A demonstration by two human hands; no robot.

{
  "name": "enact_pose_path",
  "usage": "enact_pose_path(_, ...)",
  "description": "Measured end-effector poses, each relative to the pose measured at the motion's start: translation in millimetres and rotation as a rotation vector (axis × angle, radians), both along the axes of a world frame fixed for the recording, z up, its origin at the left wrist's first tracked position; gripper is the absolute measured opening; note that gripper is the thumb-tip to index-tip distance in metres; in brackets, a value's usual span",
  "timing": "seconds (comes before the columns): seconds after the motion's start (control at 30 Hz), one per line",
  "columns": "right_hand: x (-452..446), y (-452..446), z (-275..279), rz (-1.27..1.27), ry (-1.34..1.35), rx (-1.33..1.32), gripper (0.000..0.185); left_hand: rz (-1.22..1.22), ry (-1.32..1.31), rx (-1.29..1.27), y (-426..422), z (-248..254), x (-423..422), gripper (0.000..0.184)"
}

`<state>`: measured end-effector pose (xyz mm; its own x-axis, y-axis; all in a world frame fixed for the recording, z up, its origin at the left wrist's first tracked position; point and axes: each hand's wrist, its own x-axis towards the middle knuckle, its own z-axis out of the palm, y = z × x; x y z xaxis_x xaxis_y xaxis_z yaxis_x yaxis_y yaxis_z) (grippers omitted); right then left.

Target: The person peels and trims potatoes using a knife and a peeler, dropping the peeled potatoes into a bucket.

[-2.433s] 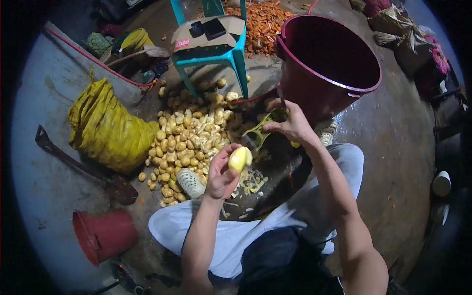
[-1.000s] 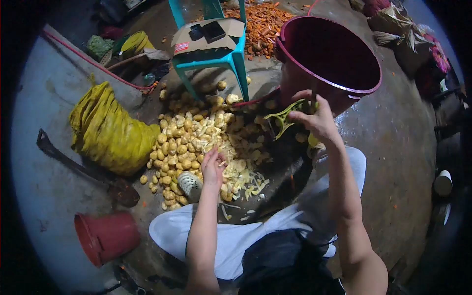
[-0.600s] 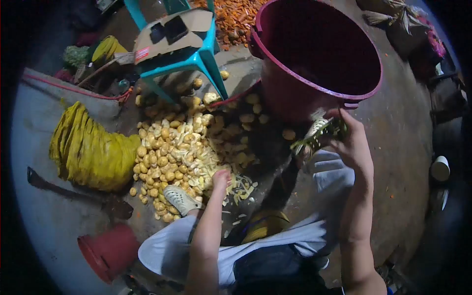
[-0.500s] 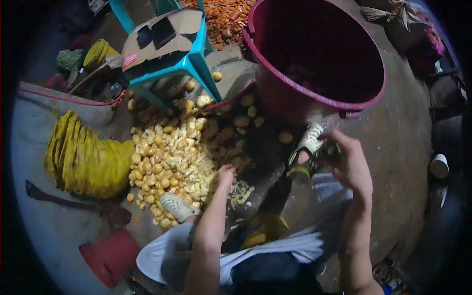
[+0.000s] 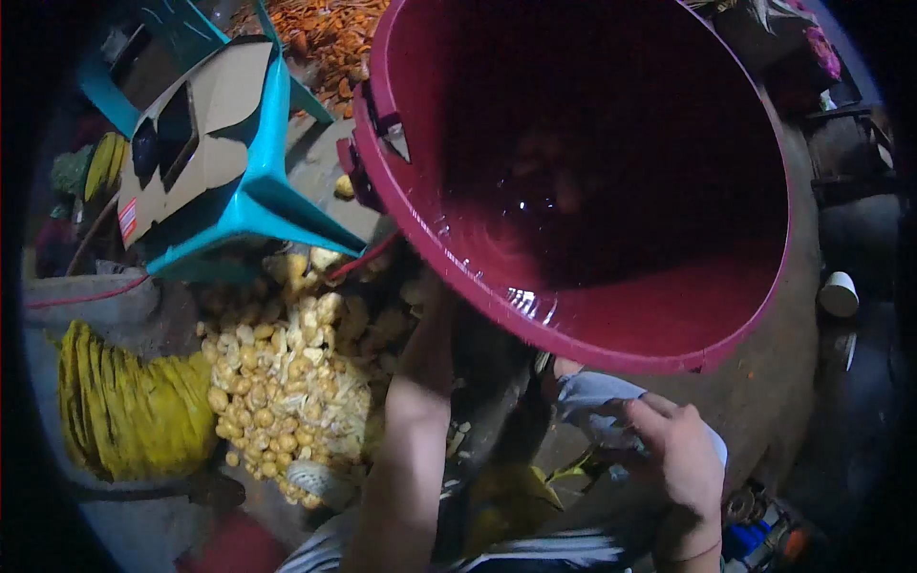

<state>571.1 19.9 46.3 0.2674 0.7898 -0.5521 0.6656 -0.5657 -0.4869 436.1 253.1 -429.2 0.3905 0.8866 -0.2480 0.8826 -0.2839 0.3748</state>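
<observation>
Maroon plastic fills the upper middle of my head view: a big tub [image 5: 621, 325], its wide mouth facing me, the inside mostly dark with a few bright glints. At lower centre, the left arm [image 5: 411, 430] extends up toward the near side of the tub, and its far end sinks into shadow there; the left hand is hidden, so I cannot tell whether its fingers are spread or gripping. At lower right, below the tub's rim, I see the right hand [image 5: 683, 458] with its fingers bent, just beside a pale grey trouser leg [image 5: 597, 392]; blur and shadow under the fingertips keep me from telling whether they grip anything. Yellow-brown potatoes [image 5: 267, 401] lie heaped on the floor, to the left of the left arm. Next to the heap's near edge is a pale shoe [image 5: 320, 482], and to its left slumps a yellow sack [image 5: 134, 406]. Above the heap stands a teal chair [image 5: 272, 196] bearing cardboard [image 5: 234, 95], with orange chunks [image 5: 330, 38] strewn behind. Far right, a white cup [image 5: 839, 294] lies well apart.
</observation>
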Motion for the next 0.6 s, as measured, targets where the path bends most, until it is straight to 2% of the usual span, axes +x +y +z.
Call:
enact_pose_path(0.07,1,6,-2,0.054,-0.029,0.019,0.04,0.001,0.088,-0.039,11,-12,5,0.044)
enact_pose_path(0.13,-1,13,4,0.128,0.012,-0.081,0.041,-0.01,0.136,-0.07,15,-10,8,0.045)
enact_pose_path(0.27,-6,10,-4,0.165,-0.003,-0.066,0.04,-0.02,0.031,-0.147,6,9,-10,0.046)
enact_pose_path(0.33,-17,7,-9,0.064,-0.079,0.062,0.042,0.007,-0.127,-0.259,-10,31,-32,0.047)
enact_pose_path(0.4,-24,5,-9,0.073,-0.072,0.11,0.041,0.091,-0.371,-0.393,-39,57,-58,0.048)
enact_pose_path(0.5,-31,-3,-8,0.118,-0.036,0.22,0.042,0.267,-1.142,-0.637,-94,126,-87,0.061)
enact_pose_path(0.53,-35,-7,-8,0.141,-0.011,0.286,0.044,0.272,-1.141,-0.624,-105,149,-98,0.061)
enact_pose_path(0.6,-46,-10,-3,0.125,0.006,0.309,0.049,0.342,-1.357,-0.788,-126,197,-119,0.068)
